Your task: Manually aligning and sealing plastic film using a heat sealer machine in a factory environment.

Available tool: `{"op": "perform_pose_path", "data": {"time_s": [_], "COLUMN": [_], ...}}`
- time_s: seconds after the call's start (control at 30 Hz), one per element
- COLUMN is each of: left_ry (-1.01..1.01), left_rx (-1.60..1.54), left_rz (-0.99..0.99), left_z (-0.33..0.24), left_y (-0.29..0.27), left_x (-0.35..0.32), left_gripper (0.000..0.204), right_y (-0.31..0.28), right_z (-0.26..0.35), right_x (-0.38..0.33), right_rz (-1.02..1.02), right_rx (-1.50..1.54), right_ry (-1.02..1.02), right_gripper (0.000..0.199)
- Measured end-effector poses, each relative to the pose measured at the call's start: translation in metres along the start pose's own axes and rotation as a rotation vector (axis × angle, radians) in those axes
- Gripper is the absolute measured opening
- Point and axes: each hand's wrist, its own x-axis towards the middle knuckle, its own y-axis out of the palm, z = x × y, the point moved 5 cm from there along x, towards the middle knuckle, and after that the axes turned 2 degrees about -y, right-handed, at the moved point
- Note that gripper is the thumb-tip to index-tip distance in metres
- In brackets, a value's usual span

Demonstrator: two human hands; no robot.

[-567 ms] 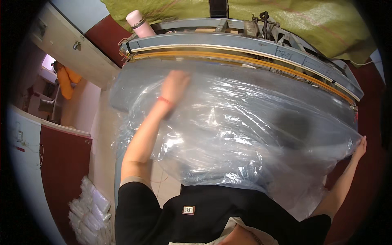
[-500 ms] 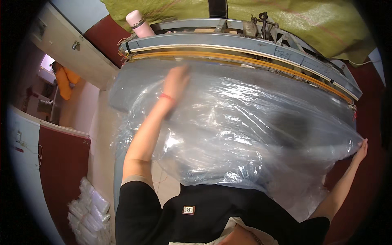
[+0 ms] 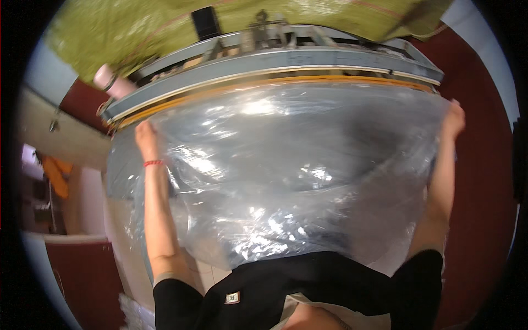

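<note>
A wide sheet of clear plastic film point(image 3: 286, 148) spreads between my two hands, wrinkled and shiny. Its far edge lies along the orange strip of a long metal bar frame point(image 3: 231, 70). At the film's far left corner, my left hand point(image 3: 146, 138), with a red band at the wrist, is closed on the edge. My right hand point(image 3: 453, 119) grips the far right corner, close to the bar's right end. The near part of the film hangs against my black shirt.
A pink bottle point(image 3: 114, 82) leans at the bar's left end. Behind the frame hangs yellow-green woven sheeting point(image 3: 137, 33). A dark red wall panel point(image 3: 484, 181) stands on the right. At lower left lie clear plastic packs point(image 3: 135, 313), near a doorway point(image 3: 82, 203).
My left hand has moved left from the film's middle to its corner and closed there. My right hand has carried its corner forward to the bar. The view has turned toward the right.
</note>
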Motion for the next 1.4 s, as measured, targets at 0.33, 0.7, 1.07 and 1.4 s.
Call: {"op": "perform_pose_path", "data": {"time_s": [0.33,0.7,1.07,1.4], "left_ry": [-0.309,-0.267,-0.387,-0.172], "left_rx": [-0.343,-0.432,-0.561,-0.506], "left_rz": [-0.264,-0.201,-0.306,0.179], "left_z": [0.095,0.062,0.006,-0.070], "left_y": [0.021,0.034,0.031,-0.041], "left_x": [0.040,0.040,0.032,-0.004], "left_gripper": [0.017,0.023,0.019,0.005], "right_y": [0.128,0.118,0.099,0.074], "right_z": [0.017,-0.003,0.030,0.227], "right_x": [-0.050,-0.041,-0.033,-0.068], "right_rz": [0.157,-0.043,-0.048,0.085], "right_rx": [0.324,0.093,0.267,0.312], "right_ry": [0.294,0.369,0.625,-0.267], "right_gripper": [0.022,0.023,0.018,0.021]}}
